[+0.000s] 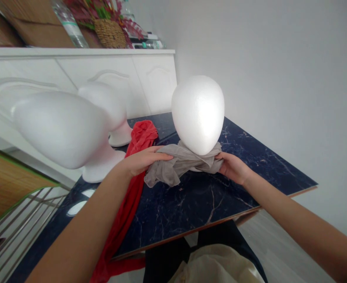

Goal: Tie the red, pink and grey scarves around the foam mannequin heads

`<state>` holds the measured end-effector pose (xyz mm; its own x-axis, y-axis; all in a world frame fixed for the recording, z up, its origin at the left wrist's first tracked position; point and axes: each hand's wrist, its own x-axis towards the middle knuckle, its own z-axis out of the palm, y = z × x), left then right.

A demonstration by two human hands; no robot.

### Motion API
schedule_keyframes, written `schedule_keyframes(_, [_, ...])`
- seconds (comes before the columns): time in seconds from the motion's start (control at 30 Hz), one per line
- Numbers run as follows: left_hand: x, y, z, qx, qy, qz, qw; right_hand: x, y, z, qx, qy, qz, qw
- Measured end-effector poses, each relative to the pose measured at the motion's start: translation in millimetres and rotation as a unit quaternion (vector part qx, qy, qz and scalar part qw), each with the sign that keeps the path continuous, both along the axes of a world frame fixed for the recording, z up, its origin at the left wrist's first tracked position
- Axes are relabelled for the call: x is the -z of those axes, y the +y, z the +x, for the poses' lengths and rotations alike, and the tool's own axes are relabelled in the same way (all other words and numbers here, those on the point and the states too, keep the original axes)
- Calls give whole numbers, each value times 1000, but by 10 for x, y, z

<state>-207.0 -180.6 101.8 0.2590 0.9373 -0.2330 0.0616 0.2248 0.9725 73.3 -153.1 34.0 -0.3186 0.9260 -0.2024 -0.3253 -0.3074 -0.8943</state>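
Note:
A grey sheer scarf [188,159] is wrapped around the neck of a white mannequin head [198,112] that stands upright on the dark table. At the scarf's left side, my left hand [145,159] pinches the cloth between thumb and fingers, with a loose end hanging just below. My right hand [232,167] grips the scarf at its right side, thumb on top. Most of the neck is hidden by the cloth. A red scarf [136,188] lies lengthwise on the table beneath my left forearm and hangs over the front edge.
Two more white mannequin heads [61,127] stand tilted at the left of the marbled table [214,204]. Behind is a white cabinet [150,74] bearing boxes, bottles and a woven basket [110,33] with plants. A metal rack [29,220] stands at the left; a wall rises at right.

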Motion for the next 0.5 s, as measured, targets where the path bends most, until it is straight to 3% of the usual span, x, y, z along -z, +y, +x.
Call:
schedule_keyframes(0.1, [139,-21,29,-19,6,4,1000,3,-11,-21,8,14,-45,999])
schedule_keyframes(0.17, [172,-17,4,-31,20,-4,999,12,-5,5,20,-15,-29,999])
schedule_keyframes(0.3, [158,25,-73,-86,17,-46,995,32,7,96,-23,-114,108,987])
schedule_keyframes(0.4, [149,16,-55,-119,-19,-40,992,69,44,130,-43,-244,234,940])
schedule_keyframes(0.5, [140,-104,35,-92,-32,-23,995,114,108,142,1,-304,309,901])
